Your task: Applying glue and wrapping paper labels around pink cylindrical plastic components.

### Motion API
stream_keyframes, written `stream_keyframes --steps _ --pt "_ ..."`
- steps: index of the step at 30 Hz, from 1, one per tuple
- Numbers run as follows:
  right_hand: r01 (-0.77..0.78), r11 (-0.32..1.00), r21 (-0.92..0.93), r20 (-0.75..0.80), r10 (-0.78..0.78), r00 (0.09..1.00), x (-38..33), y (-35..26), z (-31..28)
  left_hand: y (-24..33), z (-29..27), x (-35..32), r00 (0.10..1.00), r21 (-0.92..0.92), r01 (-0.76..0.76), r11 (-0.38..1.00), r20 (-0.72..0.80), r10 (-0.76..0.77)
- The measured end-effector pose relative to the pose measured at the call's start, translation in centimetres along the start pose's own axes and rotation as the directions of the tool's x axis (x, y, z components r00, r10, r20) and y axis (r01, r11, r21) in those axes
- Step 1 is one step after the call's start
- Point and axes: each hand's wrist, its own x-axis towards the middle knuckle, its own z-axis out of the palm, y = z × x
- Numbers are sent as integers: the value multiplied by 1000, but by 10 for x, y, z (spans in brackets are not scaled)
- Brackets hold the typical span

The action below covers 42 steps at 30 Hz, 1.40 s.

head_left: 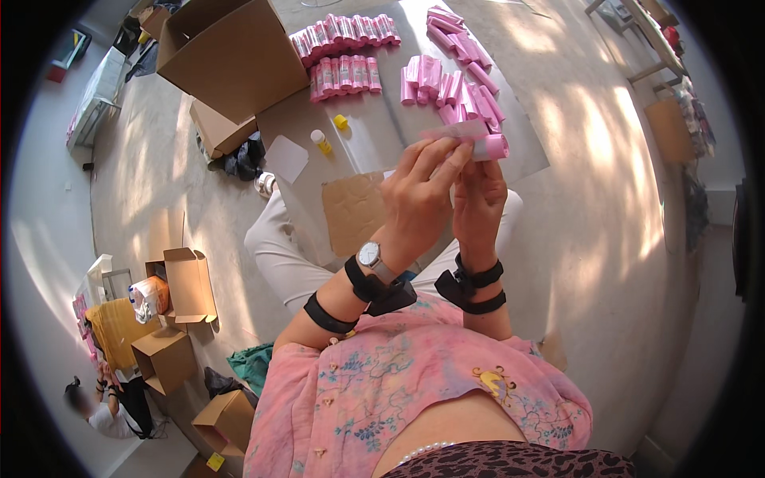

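In front of me, both hands are raised close together around one pink plastic roll (pixel 496 146) with a pale band round it. My right hand (pixel 481 195) is closed on the roll from below. Fingers of my left hand (pixel 422 190) pinch a translucent pinkish strip (pixel 456 130) lying along the roll's far side; where it joins the roll is hidden by the fingers. Just beyond are loose pink rolls (pixel 470 99) in a heap. Farther left stand banded pink rolls (pixel 345 76) in two neat rows.
A large open cardboard box (pixel 231 60) stands at the far left. A small white and yellow bottle (pixel 321 143), a yellow cap (pixel 341 122), a white card (pixel 286 158) and a cardboard piece (pixel 351 213) lie between my legs and the rolls. Another person (pixel 111 416) works at the lower left.
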Motion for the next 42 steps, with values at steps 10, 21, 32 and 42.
stream_keyframes --steps 10,21,32,42 --pt "-3 1000 -11 -4 3 1000 -2 3 -11 -1 -5 3 977 -209 173 962 163 -140" --pt "-48 997 -56 -17 47 999 4 -3 0 -5 -1 6 963 -271 243 931 182 -199" --pt "-119 993 -10 -45 119 992 -1 8 -17 -9 5 -2 947 -273 277 921 237 -215" --pt "-175 985 -5 -88 174 981 -3 -1 5 -8 14 -17 963 -220 241 945 176 -204"
